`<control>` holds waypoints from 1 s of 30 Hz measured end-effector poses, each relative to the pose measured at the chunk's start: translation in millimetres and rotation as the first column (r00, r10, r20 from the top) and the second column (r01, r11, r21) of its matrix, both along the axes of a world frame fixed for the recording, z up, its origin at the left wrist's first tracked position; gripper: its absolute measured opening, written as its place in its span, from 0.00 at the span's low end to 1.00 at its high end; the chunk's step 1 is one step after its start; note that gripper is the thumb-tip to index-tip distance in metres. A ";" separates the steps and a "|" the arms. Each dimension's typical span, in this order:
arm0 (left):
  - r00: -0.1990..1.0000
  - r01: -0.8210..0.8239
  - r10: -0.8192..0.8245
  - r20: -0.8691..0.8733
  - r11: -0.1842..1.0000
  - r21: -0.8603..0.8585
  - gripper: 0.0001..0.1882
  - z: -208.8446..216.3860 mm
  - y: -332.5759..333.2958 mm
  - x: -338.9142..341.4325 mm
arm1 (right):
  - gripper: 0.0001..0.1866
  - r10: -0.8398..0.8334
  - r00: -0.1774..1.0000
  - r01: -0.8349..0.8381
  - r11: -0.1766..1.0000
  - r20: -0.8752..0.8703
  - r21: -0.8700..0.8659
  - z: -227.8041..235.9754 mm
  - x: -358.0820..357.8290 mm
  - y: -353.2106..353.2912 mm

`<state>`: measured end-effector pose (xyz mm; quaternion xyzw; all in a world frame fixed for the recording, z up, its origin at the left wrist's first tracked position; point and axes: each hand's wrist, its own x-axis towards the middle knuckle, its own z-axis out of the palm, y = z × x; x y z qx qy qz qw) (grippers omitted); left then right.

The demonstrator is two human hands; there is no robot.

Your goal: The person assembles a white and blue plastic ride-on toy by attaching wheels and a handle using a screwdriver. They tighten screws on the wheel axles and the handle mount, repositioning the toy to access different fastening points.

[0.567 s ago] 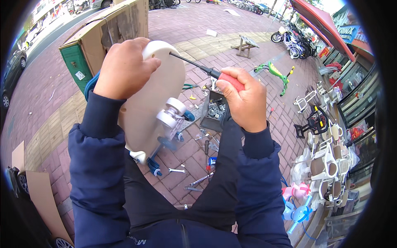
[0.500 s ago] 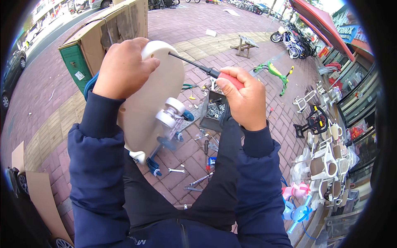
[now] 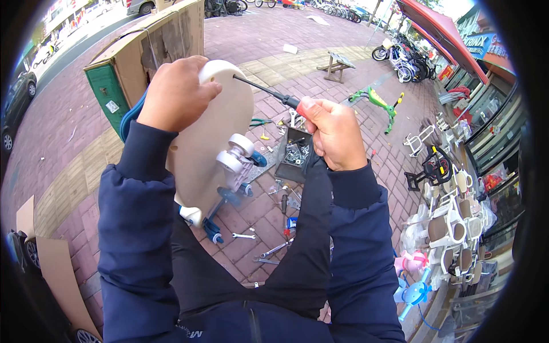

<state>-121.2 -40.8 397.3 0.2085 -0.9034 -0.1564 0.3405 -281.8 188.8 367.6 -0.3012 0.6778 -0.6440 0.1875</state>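
My left hand (image 3: 178, 94) is closed over the upper edge of a cream plastic ride-on toy body (image 3: 197, 148), held tilted up between my legs. A pair of white wheels (image 3: 235, 154) sticks out from its underside, and blue wheeled legs (image 3: 213, 230) show at the lower end. My right hand (image 3: 338, 134) is wrapped around the red handle of a screwdriver (image 3: 273, 94). The dark shaft points left, with its tip at a hole near the top rim of the body, close to my left thumb. Most of the handle is hidden in my fist.
A black toolbox (image 3: 294, 154) of metal parts sits on the brick paving, with a wrench (image 3: 243, 235) and several loose tools around it. Left stands a large cardboard box (image 3: 148, 51). To the right are a green scooter-like toy (image 3: 377, 103), white chair frames (image 3: 452, 228) and a small wooden stool (image 3: 336, 66).
My right hand has turned on the screwdriver handle, from fingers laid along it to a fuller fist that covers more of the red. My left hand keeps its hold on the toy body.
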 end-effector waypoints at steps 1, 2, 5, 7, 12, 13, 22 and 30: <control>1.000 -0.005 0.005 0.007 1.000 0.019 0.23 -0.1 0.6 0.6 | 0.16 -0.024 0.998 0.024 1.000 -0.060 0.013 -1.7 1.4 2.5; 1.000 -0.009 0.008 0.014 0.999 0.037 0.23 0.4 0.8 1.0 | 0.17 -0.021 0.989 0.020 1.000 -0.145 -0.007 -4.0 2.9 5.3; 0.999 -0.003 0.002 0.033 0.999 0.051 0.24 2.5 0.2 4.1 | 0.17 -0.274 0.881 0.278 0.959 -0.385 -0.048 -15.6 8.6 15.8; 0.999 0.008 -0.010 0.041 0.999 0.046 0.24 5.0 -1.1 8.4 | 0.17 -0.260 0.917 0.263 0.964 -0.301 -0.033 -25.1 10.2 20.1; 0.998 0.066 -0.067 0.001 0.994 0.092 0.22 5.9 -3.2 25.7 | 0.17 -0.228 0.926 0.236 0.972 -0.302 -0.009 -40.3 11.2 20.1; 0.997 0.075 -0.074 -0.010 0.992 0.105 0.23 5.7 -3.9 31.7 | 0.17 -0.243 0.904 0.247 0.968 -0.353 -0.035 -41.3 13.5 18.0; 0.989 0.142 -0.126 -0.073 0.944 0.296 0.24 5.5 -13.4 77.2 | 0.19 -0.200 0.523 0.170 0.977 -0.829 -0.128 -17.1 70.2 29.3; 0.982 0.188 -0.178 -0.059 0.943 0.276 0.23 7.2 -16.6 70.6 | 0.16 -0.170 0.612 0.226 0.974 -0.772 -0.036 -11.2 83.4 23.2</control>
